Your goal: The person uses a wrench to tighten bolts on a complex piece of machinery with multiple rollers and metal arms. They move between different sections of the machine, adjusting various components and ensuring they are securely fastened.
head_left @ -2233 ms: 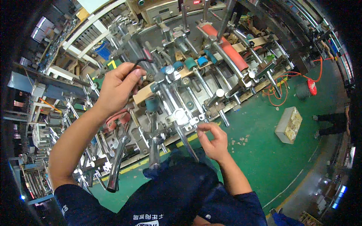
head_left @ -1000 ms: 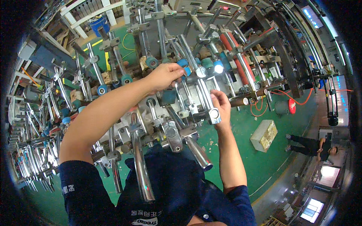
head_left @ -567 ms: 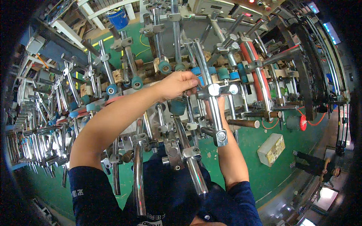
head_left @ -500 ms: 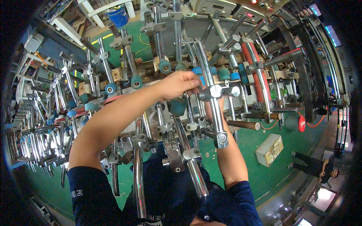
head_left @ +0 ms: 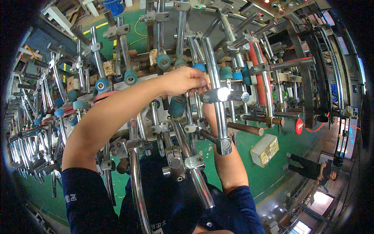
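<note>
1. Left hand [head_left: 183,80] reached up into a dense frame of chrome rods [head_left: 212,74], fingers curled together and pressed against a rod just above a chrome cross clamp [head_left: 220,94]; whether anything small is pinched between them cannot be told.
2. Right hand mostly hidden behind the rods and the clamp; only the forearm [head_left: 226,156] seen rising from the lower edge toward the same spot, so spread or closed cannot be told.
3. Cross clamp sitting at the centre of the view, on a long upright chrome rod ending lower down in a square block joint [head_left: 224,145].
4. Teal rubber rollers [head_left: 163,61] mounted on rod ends all around: several in a row above the left hand, 1 larger dark teal roller [head_left: 177,106] just below the wrist.
5. Pale rectangular block [head_left: 265,149], box-like, lying on the green floor [head_left: 269,175] to the right of the right forearm, well apart from the hands.
6. Round red disc [head_left: 299,126] near the right side of the machine, with a red cable trailing beside it.
7. Blue bucket [head_left: 114,5] at the top edge, left of centre; contents not visible.
8. Red cylinder [head_left: 258,74] standing upright among the rods to the right of the clamp.
9. Another person [head_left: 311,167] on the floor at far right.
</note>
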The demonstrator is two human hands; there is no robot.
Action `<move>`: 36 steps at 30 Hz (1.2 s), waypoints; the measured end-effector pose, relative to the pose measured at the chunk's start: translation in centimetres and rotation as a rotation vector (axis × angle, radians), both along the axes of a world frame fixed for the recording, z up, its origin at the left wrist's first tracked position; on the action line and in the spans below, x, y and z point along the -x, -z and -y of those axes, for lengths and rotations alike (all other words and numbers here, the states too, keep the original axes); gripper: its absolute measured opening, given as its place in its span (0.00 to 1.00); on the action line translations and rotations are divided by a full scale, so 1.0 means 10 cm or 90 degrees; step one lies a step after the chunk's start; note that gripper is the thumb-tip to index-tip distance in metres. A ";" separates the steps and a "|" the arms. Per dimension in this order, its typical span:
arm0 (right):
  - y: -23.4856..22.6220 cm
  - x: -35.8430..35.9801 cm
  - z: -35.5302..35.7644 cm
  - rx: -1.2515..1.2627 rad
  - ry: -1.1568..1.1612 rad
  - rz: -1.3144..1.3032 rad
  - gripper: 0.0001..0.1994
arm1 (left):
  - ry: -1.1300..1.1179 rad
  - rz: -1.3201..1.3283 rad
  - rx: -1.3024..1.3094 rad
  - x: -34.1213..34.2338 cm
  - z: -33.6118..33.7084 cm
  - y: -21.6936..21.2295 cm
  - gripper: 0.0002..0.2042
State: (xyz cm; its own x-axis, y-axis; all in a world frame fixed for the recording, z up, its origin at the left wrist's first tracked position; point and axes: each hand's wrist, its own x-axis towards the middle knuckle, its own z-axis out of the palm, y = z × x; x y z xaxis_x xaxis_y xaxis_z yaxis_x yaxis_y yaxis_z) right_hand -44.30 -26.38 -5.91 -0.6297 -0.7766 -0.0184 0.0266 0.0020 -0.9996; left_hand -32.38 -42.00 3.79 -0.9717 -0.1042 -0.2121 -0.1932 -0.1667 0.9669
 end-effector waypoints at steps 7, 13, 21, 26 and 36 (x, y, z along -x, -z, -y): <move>-0.14 -0.12 -0.02 0.011 0.004 -0.061 0.12 | 0.015 0.026 -0.011 -0.03 -0.04 0.01 0.11; -0.20 0.02 -0.03 -0.027 -0.082 -0.203 0.09 | 0.026 0.006 0.063 0.06 -0.05 0.00 0.10; -0.16 -0.03 0.05 0.031 -0.022 -0.015 0.13 | -0.015 -0.079 0.071 0.05 -0.11 0.18 0.10; -0.17 0.00 0.08 -0.048 -0.038 -0.127 0.11 | 0.060 -0.018 0.151 0.00 -0.01 0.06 0.17; 0.12 -0.03 0.02 0.141 -0.048 0.216 0.06 | 0.042 -0.025 0.438 -0.15 -0.20 -0.18 0.37</move>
State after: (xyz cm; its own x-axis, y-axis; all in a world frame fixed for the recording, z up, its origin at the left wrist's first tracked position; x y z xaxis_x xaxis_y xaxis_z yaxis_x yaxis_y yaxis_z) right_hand -43.97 -26.61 -7.09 -0.5573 -0.8292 -0.0423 0.3626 -0.1972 -0.9109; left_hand -30.87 -39.96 5.56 -0.9863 -0.1421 -0.0831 -0.1439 0.4984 0.8549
